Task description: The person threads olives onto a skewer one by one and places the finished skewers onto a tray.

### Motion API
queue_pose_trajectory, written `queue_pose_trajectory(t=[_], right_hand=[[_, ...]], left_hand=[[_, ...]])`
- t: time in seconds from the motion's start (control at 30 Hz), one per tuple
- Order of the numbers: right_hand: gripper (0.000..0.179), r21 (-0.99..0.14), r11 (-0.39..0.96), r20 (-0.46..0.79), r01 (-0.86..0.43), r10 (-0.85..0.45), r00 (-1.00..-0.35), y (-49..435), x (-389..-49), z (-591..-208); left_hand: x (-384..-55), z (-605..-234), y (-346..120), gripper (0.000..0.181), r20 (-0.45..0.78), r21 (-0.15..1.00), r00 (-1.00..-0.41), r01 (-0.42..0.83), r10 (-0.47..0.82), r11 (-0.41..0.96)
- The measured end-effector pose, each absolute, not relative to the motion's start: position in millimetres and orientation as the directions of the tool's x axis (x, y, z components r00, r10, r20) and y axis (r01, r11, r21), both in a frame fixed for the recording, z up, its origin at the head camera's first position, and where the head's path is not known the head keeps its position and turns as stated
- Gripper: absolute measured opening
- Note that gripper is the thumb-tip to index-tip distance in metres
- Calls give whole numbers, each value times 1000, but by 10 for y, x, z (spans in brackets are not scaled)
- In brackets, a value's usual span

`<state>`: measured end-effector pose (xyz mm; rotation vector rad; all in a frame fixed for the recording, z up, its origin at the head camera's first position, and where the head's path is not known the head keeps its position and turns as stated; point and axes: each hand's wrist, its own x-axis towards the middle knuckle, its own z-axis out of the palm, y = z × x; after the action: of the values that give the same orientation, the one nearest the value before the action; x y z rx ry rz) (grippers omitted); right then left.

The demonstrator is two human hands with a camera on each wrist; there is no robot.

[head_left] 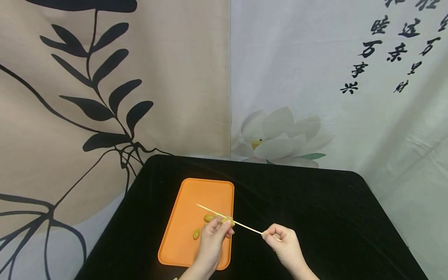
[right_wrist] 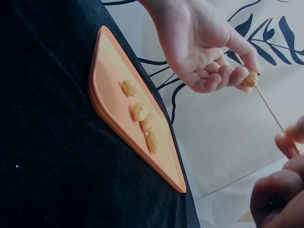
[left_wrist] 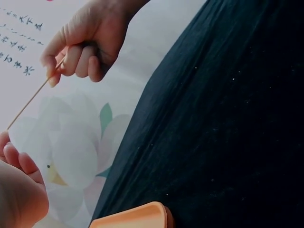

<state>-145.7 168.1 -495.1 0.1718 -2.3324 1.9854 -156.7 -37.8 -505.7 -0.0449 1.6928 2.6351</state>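
Note:
A thin wooden skewer (head_left: 247,227) slants across the space above the tray's right side, its pointed end toward the upper left. One wrinkled yellow fruit, like a preserved plum (right_wrist: 251,78), sits on the skewer, which shows on both sides of it. My left hand (head_left: 211,241) pinches that fruit between thumb and fingers. Farther right, my right hand (head_left: 285,243) grips the skewer's blunt end with thumb and forefinger, the other fingers curled. Several similar loose fruits (right_wrist: 139,112) lie on the orange tray (head_left: 206,190); in the head view the left hand hides some of them.
Under the tray is a table with a black cloth (head_left: 297,202). Behind it hangs a curtain (head_left: 189,77) printed with dark leaves, a pale lotus and characters. The tray has a low raised rim.

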Motion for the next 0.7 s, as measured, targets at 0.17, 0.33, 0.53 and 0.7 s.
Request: queue_pose_trajectory(t=[0.17,0.33,0.53,0.7], right_hand=[[10,-979,157,128,-131,-30,-991,1638,-1432,-4952],[13,-978,159,135,-135,-11,-991,1609,-1429,-4960],[18,-974,170,151,-150,-6,-988,1584,-1436,-4965],[17,-973,167,159,-157,-2,-987,1565,-1454,-4981]], left_hand=[[-1543,-5083,-382,9,-50,906,-999,-48,8,-420],[-1541,-5112,-366,7,-24,904,-1000,-28,13,-426],[-1544,-5134,-347,4,-20,900,-1000,-25,18,-435],[-1537,-5122,-336,8,-4,898,-1000,-12,20,-441]])
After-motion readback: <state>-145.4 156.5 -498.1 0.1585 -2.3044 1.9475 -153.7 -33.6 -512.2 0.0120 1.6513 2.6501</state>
